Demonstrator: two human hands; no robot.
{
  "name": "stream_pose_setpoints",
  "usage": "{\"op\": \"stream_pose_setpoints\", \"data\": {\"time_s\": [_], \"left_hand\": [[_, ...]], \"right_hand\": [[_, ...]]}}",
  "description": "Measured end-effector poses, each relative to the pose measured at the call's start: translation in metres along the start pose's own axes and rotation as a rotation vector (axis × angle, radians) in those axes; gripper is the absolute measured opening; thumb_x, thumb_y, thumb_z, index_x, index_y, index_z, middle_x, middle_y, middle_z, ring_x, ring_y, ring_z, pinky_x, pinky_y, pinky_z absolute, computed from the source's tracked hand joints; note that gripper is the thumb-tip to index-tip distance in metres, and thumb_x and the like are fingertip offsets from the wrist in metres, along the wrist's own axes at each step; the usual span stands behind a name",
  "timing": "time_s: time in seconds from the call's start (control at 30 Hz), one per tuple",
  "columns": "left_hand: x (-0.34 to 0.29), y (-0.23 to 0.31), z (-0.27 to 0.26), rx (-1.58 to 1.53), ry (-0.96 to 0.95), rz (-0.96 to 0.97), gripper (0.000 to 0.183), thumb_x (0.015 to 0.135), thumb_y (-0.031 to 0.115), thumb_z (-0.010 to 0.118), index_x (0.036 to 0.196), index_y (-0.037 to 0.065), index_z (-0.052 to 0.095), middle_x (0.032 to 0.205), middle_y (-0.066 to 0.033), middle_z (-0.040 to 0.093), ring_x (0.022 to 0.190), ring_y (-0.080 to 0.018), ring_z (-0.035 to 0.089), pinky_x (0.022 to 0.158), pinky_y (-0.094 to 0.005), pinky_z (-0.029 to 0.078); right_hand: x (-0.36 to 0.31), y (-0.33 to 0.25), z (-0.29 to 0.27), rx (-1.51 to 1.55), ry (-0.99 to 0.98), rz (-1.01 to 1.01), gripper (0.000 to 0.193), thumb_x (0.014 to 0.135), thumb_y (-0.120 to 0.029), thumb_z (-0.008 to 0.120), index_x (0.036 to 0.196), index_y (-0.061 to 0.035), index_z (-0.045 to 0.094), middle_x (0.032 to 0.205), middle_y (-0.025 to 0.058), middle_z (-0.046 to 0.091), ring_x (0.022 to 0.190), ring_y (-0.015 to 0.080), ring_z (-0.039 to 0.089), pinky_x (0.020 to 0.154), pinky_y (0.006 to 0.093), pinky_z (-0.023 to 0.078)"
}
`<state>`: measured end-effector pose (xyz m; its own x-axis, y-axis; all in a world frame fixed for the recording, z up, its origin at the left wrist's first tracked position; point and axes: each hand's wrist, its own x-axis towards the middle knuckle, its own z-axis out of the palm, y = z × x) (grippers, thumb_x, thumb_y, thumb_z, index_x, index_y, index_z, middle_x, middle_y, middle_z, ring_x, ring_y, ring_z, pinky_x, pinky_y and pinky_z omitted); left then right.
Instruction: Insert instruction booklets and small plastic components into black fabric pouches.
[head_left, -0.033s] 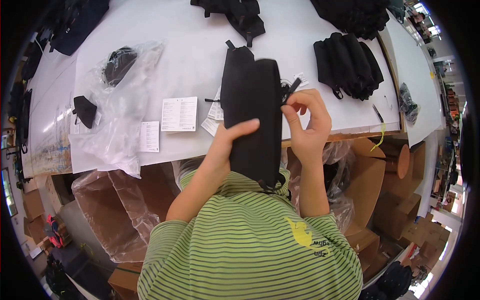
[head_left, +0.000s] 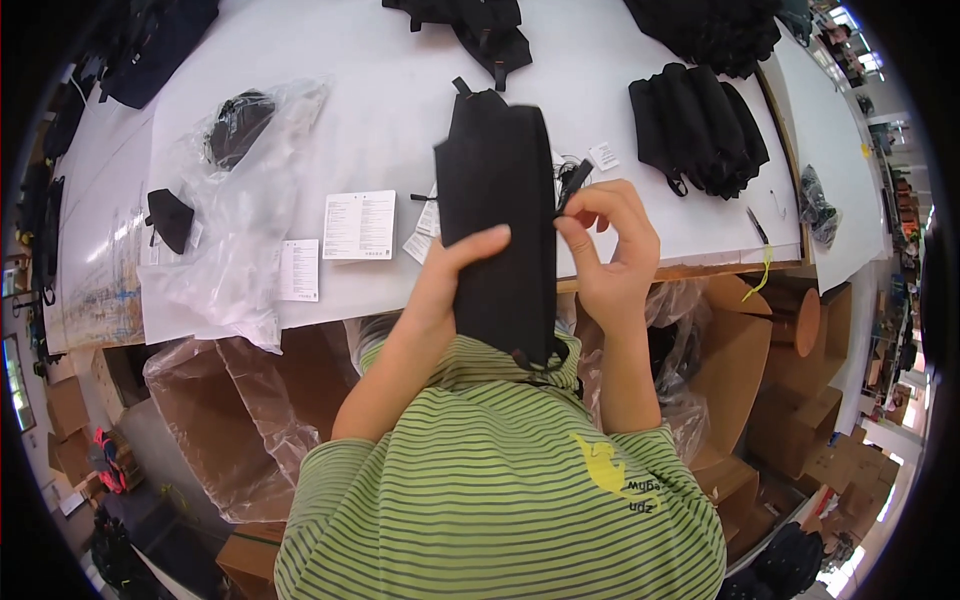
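Observation:
A long black fabric pouch (head_left: 497,185) is held up in front of me, over the table's near edge. My left hand (head_left: 440,280) grips its left side, thumb lying across the front and the other fingers hidden behind. At the pouch's right edge my right hand (head_left: 615,250) pinches the end of a short black pull tab (head_left: 574,183) between thumb and forefinger. Small loops and tabs stick out from the pouch's top, left side and bottom. White printed tags (head_left: 422,235) lie partly behind it on the table.
White cards (head_left: 360,226) lie left of the pouch, beside a clear plastic bag (head_left: 225,230) with a black item inside. A stack of black fabric pieces (head_left: 697,132) sits at right, near small snips (head_left: 757,226) with a yellow cord. Cardboard boxes (head_left: 735,370) stand below the table edge.
The pouch has shifted slightly left and its upper right side has turned a little. My right hand has moved slightly left with the pull tab still pinched.

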<state>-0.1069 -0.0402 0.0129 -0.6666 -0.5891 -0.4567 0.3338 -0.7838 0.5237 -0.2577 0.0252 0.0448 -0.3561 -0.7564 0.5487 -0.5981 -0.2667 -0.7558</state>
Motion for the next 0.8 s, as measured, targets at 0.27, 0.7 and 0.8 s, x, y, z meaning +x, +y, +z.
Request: {"op": "stream_pose_setpoints", "data": {"time_s": [0.27,0.7,0.8], "left_hand": [[0.019,0.03,-0.03,-0.326,-0.178,-0.019,0.026,0.087,0.02,0.062,0.102,-0.002,0.061,0.089,-0.0122,0.068,0.074,-0.0212,0.067,0.067,-0.0325,0.057],[0.001,-0.012,0.005,-0.091,0.024,0.251,0.042,0.095,0.023,0.05,0.131,0.003,0.042,0.125,-0.0104,0.054,0.111,-0.0213,0.057,0.094,-0.037,0.047],[-0.003,-0.01,0.005,0.0,-0.105,0.261,0.047,0.095,0.028,0.05,0.134,0.004,0.039,0.131,-0.0116,0.05,0.118,-0.0213,0.051,0.097,-0.0383,0.044]], "right_hand": [[-0.024,-0.029,0.002,0.193,-0.309,0.062,0.015,0.068,0.006,0.068,0.078,0.0002,0.059,0.079,0.0078,0.057,0.071,0.018,0.053,0.061,0.0266,0.043],[-0.039,-0.02,0.018,-0.145,-0.09,0.154,0.046,0.07,-0.012,0.078,0.113,-0.0082,0.063,0.123,0.0115,0.058,0.106,0.0248,0.058,0.079,0.0317,0.05],[-0.037,-0.003,0.006,-0.056,-0.061,0.131,0.04,0.071,-0.009,0.076,0.11,-0.0065,0.065,0.122,0.0106,0.059,0.106,0.0231,0.058,0.083,0.0309,0.049]]}}
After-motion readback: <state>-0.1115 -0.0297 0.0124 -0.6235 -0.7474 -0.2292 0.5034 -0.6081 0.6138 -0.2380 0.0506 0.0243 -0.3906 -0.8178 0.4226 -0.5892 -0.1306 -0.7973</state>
